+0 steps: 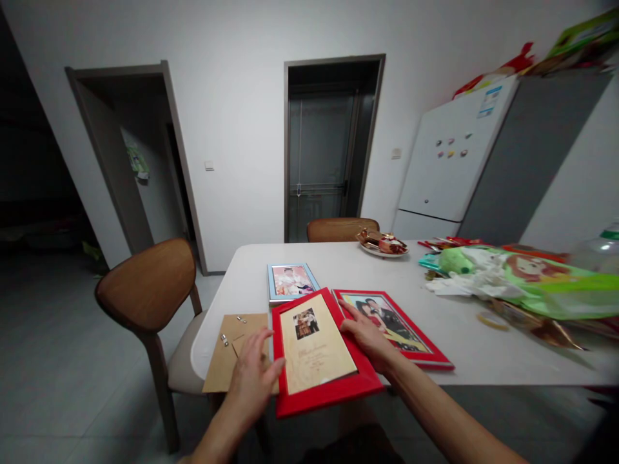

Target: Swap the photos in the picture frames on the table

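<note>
A red picture frame is tilted up at the table's near edge, showing a cream sheet with a small photo and faint writing. My right hand grips the right side of this frame, thumb over its border. At the left border is my left hand, fingers apart; its thumb tip overlaps the frame, and I cannot tell if it touches. Under that hand lies a brown backing board with small metal clips. A second red frame with a couple's photo lies to the right. Behind stands a light blue frame, lying flat.
The white table carries a plate of wrapped items at the back. Green plastic packaging and crumpled tissue crowd its right side. Wooden chairs stand at the left and the far side. A fridge stands beyond.
</note>
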Action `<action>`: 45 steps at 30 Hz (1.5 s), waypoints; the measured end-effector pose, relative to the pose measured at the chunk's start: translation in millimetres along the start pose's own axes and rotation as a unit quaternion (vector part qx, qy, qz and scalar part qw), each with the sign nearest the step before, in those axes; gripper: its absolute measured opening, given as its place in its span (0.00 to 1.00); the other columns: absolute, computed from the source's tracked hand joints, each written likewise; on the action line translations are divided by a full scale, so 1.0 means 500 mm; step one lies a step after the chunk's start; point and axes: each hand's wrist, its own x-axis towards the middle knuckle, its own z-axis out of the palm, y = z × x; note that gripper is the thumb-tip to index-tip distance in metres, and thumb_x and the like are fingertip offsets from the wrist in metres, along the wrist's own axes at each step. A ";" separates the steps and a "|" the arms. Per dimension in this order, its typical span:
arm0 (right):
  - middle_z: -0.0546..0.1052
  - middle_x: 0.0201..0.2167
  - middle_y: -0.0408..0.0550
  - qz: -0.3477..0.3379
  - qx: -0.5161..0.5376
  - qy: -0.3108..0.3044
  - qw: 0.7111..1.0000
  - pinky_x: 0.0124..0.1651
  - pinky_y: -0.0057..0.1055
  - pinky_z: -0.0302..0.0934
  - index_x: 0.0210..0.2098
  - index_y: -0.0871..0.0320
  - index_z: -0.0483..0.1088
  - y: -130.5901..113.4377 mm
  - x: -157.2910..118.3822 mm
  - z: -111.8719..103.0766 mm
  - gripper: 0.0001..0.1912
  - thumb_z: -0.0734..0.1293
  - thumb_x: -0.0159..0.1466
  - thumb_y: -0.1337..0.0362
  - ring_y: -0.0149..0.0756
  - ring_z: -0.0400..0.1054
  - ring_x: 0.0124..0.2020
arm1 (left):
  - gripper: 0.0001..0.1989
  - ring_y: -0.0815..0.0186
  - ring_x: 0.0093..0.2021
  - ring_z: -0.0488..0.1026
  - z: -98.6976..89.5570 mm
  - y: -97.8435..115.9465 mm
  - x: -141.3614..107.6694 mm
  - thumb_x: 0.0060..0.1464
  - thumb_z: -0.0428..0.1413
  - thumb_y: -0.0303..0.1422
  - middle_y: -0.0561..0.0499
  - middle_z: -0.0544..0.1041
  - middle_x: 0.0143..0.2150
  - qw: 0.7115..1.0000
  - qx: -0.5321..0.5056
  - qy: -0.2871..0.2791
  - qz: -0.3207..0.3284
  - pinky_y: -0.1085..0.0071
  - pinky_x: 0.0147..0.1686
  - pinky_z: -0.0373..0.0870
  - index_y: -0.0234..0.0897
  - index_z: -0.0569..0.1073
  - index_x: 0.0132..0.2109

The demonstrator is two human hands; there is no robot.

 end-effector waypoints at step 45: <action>0.67 0.45 0.58 -0.209 -0.314 0.039 0.925 0.49 0.35 0.53 0.48 0.63 0.64 0.069 -0.009 0.084 0.22 0.59 0.54 0.66 0.41 0.60 0.47 | 0.20 0.55 0.55 0.58 0.016 -0.050 -0.075 0.47 0.49 0.35 0.41 0.64 0.54 0.980 0.191 -0.040 0.042 0.49 0.52 0.53 0.35 0.65 0.49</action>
